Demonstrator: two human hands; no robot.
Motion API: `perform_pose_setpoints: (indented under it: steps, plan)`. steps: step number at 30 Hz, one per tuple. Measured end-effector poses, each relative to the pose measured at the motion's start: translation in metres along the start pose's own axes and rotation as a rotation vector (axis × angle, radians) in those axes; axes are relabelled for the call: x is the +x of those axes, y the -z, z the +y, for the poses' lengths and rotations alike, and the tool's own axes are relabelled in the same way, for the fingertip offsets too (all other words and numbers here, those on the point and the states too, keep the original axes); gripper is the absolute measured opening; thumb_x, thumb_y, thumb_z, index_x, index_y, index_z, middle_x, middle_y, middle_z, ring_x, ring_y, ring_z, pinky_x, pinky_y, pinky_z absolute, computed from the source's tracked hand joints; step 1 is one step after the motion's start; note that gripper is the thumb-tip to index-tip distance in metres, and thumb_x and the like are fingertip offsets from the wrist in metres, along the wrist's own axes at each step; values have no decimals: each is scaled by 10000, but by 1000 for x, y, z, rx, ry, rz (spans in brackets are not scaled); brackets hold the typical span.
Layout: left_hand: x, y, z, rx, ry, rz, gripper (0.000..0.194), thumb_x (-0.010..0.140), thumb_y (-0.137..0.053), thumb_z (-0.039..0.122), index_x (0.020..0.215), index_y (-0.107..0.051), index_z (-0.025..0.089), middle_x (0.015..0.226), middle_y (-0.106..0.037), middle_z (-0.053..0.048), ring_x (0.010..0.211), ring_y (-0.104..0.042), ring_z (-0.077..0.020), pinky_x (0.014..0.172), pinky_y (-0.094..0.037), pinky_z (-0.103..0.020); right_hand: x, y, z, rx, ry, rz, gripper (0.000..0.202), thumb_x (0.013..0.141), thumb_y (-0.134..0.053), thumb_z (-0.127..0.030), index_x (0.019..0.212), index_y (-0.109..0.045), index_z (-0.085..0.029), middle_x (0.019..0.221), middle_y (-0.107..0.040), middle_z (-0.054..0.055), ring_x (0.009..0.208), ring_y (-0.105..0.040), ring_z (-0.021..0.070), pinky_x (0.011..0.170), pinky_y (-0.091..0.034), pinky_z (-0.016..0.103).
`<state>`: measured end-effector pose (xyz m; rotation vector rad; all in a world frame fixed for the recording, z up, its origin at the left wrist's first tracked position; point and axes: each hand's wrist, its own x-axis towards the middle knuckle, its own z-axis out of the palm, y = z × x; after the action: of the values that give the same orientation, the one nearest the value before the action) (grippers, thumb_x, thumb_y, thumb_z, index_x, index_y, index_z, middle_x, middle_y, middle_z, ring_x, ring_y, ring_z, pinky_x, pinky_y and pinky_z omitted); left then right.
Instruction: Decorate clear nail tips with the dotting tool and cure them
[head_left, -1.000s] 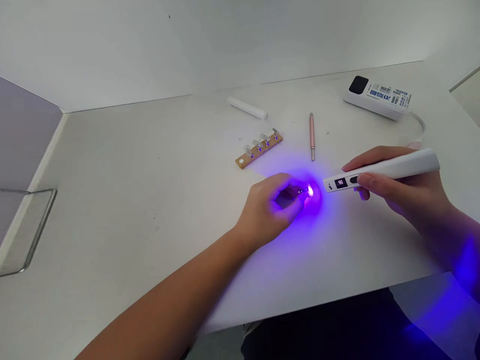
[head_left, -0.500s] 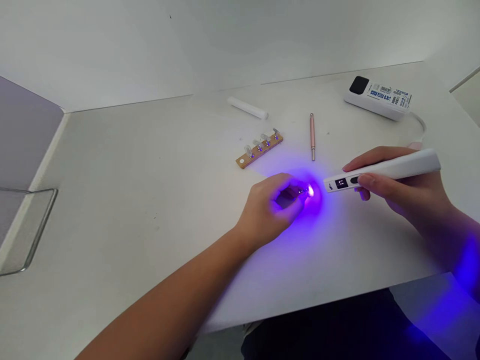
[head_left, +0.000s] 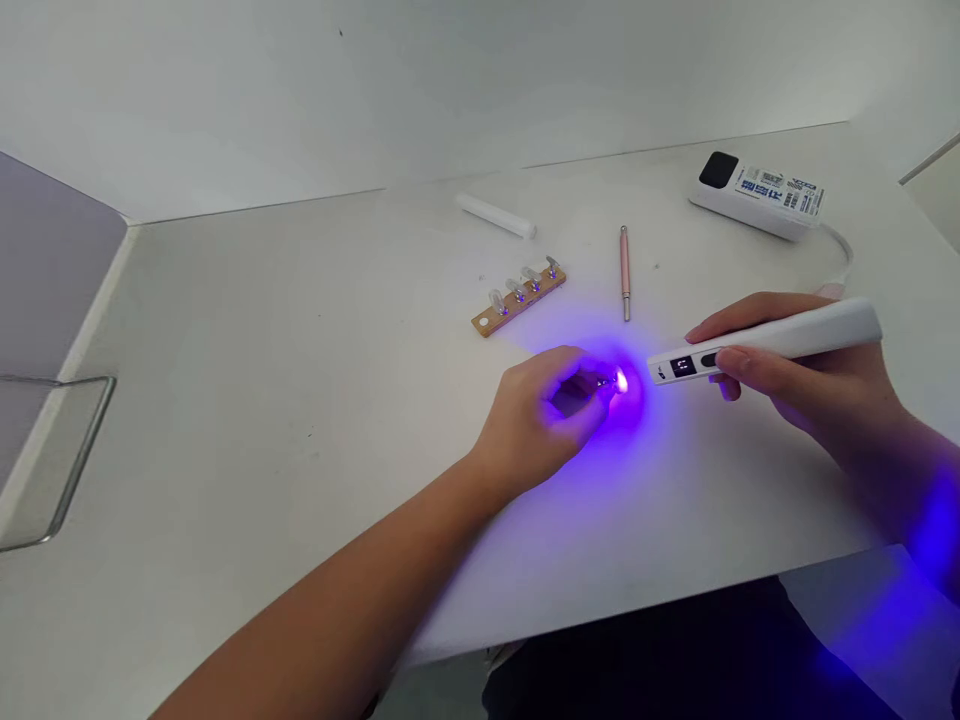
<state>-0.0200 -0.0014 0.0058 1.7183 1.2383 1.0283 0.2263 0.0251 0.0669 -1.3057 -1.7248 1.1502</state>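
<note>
Between the thumb and fingertips of my left hand [head_left: 551, 410] is a small nail tip [head_left: 621, 381], lit bright violet; a bit of metal shows at its base, the rest is hidden by my fingers. My right hand [head_left: 825, 395] is wrapped round a white handheld UV lamp [head_left: 795, 330], thumb at its dark button, with a small lit display near the front. The lamp's head points left at the nail tip, a short gap apart, and throws violet light over my left fingers and the table. Beyond my left hand stands a wooden strip [head_left: 519, 303] holding several clear nail tips.
A white stick [head_left: 495, 215] and a pink metal pen-like tool [head_left: 625, 273] lie farther back on the white table [head_left: 225, 400]. At the back right sits a white box-like device [head_left: 757, 195] with a cable. A metal-edged frame [head_left: 86, 455] is at the left.
</note>
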Motion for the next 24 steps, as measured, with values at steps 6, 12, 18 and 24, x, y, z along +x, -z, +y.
perform_pose_setpoints:
  steps: [6, 12, 18, 24]
  plan:
    - [1, 0, 2, 5, -8, -3, 134, 877, -680, 105, 955, -769, 169, 847, -768, -10, 732, -685, -108, 674, -574, -210, 0, 1, 0, -4, 13, -13, 206, 893, -830, -476, 918, -842, -272, 587, -670, 14, 518, -587, 168, 483, -426, 342]
    - [1, 0, 1, 8, -16, -9, 138, 875, -682, 95, 953, -768, 170, 846, -768, -7, 734, -684, -104, 667, -565, -202, 0, 1, 2, 5, 19, -12, 174, 896, -834, -457, 914, -845, -285, 589, -669, 15, 524, -582, 174, 479, -390, 345]
    - [1, 1, 1, 15, -11, -11, 144, 878, -688, 101, 969, -771, 176, 861, -780, -10, 742, -689, -112, 671, -564, -214, 1, 0, 1, 33, 22, -17, 131, 892, -845, -417, 919, -853, -289, 578, -672, 10, 504, -553, 159, 464, -374, 340]
    - [2, 1, 1, 15, -7, -18, 150, 880, -684, 91, 963, -768, 183, 866, -783, -6, 740, -689, -111, 671, -569, -217, 1, 1, 0, 15, 8, -24, 184, 886, -844, -461, 916, -849, -279, 574, -675, 10, 487, -548, 152, 443, -360, 333]
